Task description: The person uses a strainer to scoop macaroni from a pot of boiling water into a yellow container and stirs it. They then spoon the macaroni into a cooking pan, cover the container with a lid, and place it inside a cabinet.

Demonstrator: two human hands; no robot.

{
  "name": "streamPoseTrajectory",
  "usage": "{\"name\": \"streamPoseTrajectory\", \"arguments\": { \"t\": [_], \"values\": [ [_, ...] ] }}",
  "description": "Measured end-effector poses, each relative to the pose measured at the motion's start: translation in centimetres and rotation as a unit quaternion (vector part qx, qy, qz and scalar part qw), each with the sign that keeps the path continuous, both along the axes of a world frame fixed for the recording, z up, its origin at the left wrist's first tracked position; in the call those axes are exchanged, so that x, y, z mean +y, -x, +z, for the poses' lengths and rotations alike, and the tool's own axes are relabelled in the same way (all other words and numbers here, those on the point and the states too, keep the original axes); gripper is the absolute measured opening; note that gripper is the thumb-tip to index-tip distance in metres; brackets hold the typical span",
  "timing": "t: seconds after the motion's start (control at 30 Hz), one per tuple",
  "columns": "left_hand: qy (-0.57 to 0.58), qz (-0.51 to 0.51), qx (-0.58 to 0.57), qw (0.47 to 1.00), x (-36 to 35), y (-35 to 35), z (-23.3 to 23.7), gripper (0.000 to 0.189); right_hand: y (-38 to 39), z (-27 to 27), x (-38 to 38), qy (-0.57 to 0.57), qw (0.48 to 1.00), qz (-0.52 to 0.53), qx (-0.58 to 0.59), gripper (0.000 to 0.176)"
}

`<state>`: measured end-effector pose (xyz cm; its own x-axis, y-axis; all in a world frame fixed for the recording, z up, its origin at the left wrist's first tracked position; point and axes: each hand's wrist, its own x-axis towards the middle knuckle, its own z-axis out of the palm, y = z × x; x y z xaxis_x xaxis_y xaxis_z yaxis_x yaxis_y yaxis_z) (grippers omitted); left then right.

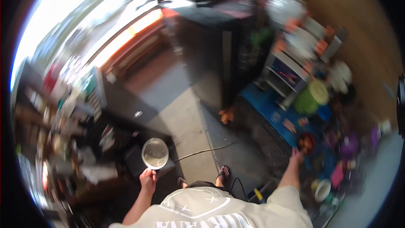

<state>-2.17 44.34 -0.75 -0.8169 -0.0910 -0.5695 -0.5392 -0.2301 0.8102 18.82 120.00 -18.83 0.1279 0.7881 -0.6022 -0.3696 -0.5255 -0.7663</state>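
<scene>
My left hand [148,180] is closed on the near edge of a round container with a white rim [144,161], held out low on the left. Its inside looks pale and see-through; whether it is a tub or a sieve I cannot make out. On the right, my right hand [297,155] reaches to the near edge of a dark red bowl [312,137] on a blue-topped table [270,109]. Brownish round pieces lie in that bowl. Blur smears the right fingers, so their grip on the rim does not show.
A green container with a pale lid [317,92] and a small shelf unit [287,75] stand farther along the table. A white cup [323,190] sits near my right arm. A cable [206,150] crosses the floor. Cluttered shelves [55,135] line the left.
</scene>
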Motion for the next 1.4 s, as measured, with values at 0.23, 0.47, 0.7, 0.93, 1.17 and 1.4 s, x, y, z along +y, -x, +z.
{"name": "streamPoseTrajectory", "arguments": {
  "t": [0.23, 0.47, 0.7, 0.93, 1.17, 1.4],
  "values": [
    [-0.022, 0.247, 0.035, 0.968, -9.7, -7.9, -0.3, 0.02, 6.3, -2.4, -6.3, 0.027, 0.963, 0.231, -0.135, 0.046],
    [-0.086, 0.495, 0.116, 0.857, -21.6, -16.4, -1.1, 0.01, 15.3, -5.2, -30.4, 0.074, 0.684, 0.682, -0.246, 0.034],
    [-0.101, 0.631, 0.183, 0.747, -40.0, -23.1, -4.1, 0.009, 27.0, -1.6, -58.3, -0.055, 0.304, 0.931, -0.194, 0.026],
    [-0.061, 0.708, 0.133, 0.691, -55.0, -29.2, -4.4, 0.01, 29.1, 1.1, -92.4, -0.182, 0.08, 0.975, -0.1, 0.018],
    [-0.061, 0.761, 0.101, 0.637, -63.0, -33.7, -5.9, 0.012, 22.7, 12.5, -122.1, -0.325, -0.181, 0.928, 0.034, 0.029],
    [-0.035, 0.763, 0.127, 0.633, -75.6, -38.6, -5.7, 0.01, 24.1, 16.1, -154.5, -0.194, 0.046, 0.972, 0.124, 0.028]
  ]
}}
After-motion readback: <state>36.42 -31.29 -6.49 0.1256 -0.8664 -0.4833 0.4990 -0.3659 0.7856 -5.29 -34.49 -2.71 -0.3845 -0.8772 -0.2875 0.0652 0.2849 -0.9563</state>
